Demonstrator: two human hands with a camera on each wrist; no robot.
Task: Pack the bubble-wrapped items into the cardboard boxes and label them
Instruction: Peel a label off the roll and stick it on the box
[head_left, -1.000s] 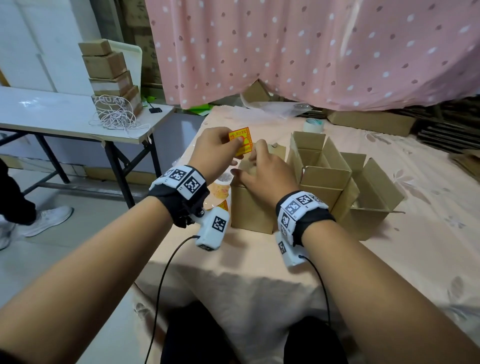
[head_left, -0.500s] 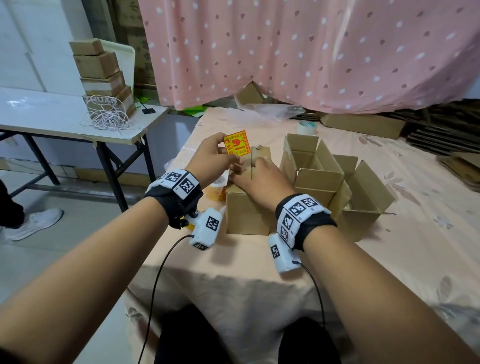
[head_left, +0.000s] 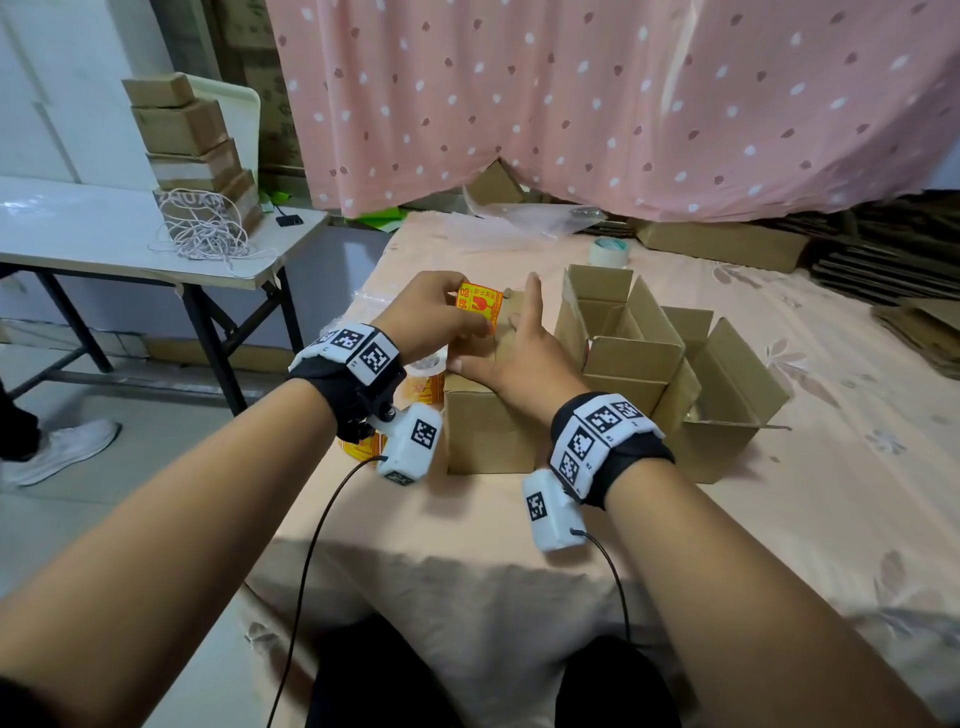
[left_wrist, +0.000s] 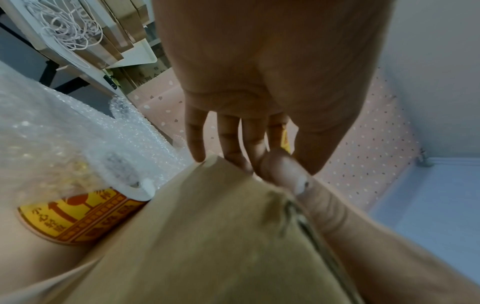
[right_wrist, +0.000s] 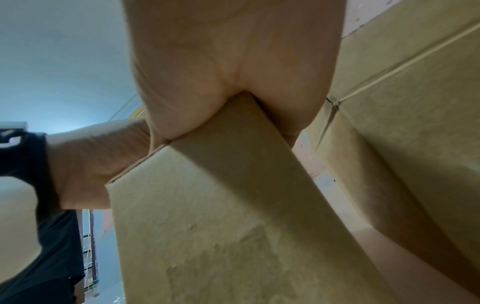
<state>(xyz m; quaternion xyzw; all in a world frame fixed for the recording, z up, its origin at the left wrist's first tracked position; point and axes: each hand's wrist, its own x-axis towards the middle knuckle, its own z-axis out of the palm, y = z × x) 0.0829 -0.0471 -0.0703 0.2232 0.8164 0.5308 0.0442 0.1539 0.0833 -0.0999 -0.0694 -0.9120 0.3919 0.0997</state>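
Observation:
A closed cardboard box stands near the table's front edge. My right hand lies flat on its top flaps with the fingers straight; in the right wrist view the palm presses on the box. My left hand pinches an orange-yellow label sticker just above the far part of the box top. In the left wrist view the fingers curl over the sticker's edge above the box. No bubble-wrapped item is visible inside this box.
A roll of orange labels stands left of the box, with bubble wrap beside it. Open cardboard boxes stand close on the right. A tape roll lies farther back. A white side table carries stacked boxes.
My left hand has brought the sticker slightly lower, nearer the box top. The right hand's fingers have straightened and spread flat on the flaps.

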